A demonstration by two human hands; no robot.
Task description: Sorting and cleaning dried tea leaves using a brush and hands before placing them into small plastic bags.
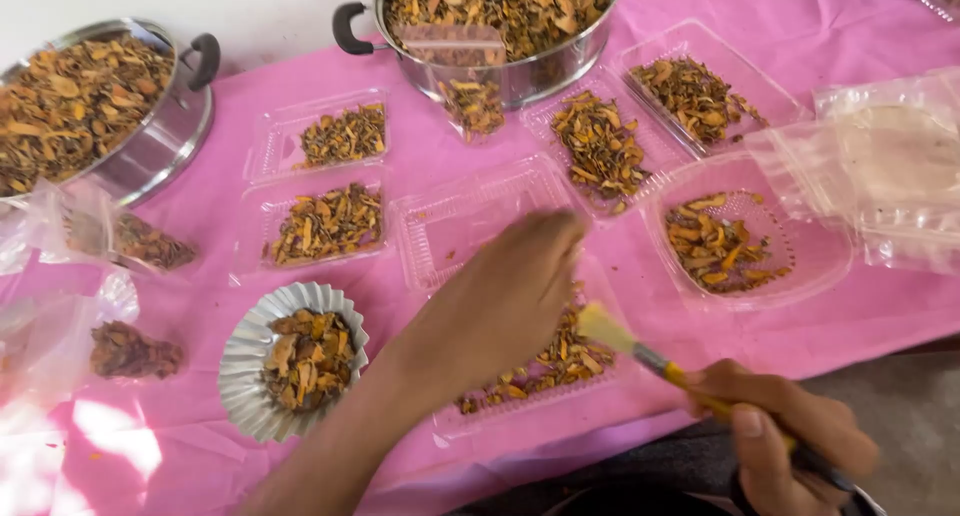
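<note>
My left hand (500,301) reaches forward over a clear plastic tray (540,406) of dried orange-brown chips, fingers together near the edge of an empty clear tray (470,216); whether it holds anything is hidden. My right hand (785,441) at the lower right grips a yellow-handled brush (640,354), whose pale bristles point at the chips in the near tray.
A pink cloth (880,316) covers the table. Two steel pots (170,126) (540,71) of chips stand at the back. Several filled clear trays (345,136), a silver fluted foil cup (245,361), a round clear container (810,266) and plastic bags (60,336) lie around.
</note>
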